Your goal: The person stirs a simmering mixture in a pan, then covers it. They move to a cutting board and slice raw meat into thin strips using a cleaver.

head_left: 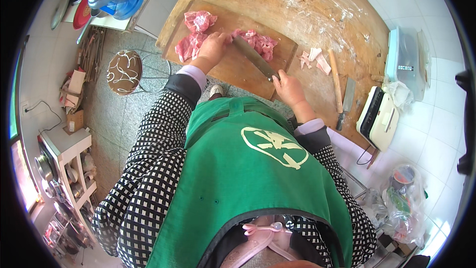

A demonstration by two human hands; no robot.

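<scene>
My right hand (292, 88) is closed around the handle of a cleaver (256, 58), whose blade slants up and left across a wooden cutting board (238, 72). The blade's far end is by the raw meat that my left hand (214, 49) presses with its fingers. Under and left of that hand lies a piece of raw meat (188, 46). A larger chunk of meat (200, 21) sits just beyond it. Cut pieces of meat (262, 44) are heaped on the board beyond the blade. My left fingertips are partly hidden against the meat.
Right of the board, pale trimmings (316, 59), a wooden rolling pin (335, 82) and a second cleaver (347, 96) lie on the floury wooden table (319, 15). A white appliance (378, 115) and a plastic bin (403, 63) stand farther right. A round stool (124, 72) is at left.
</scene>
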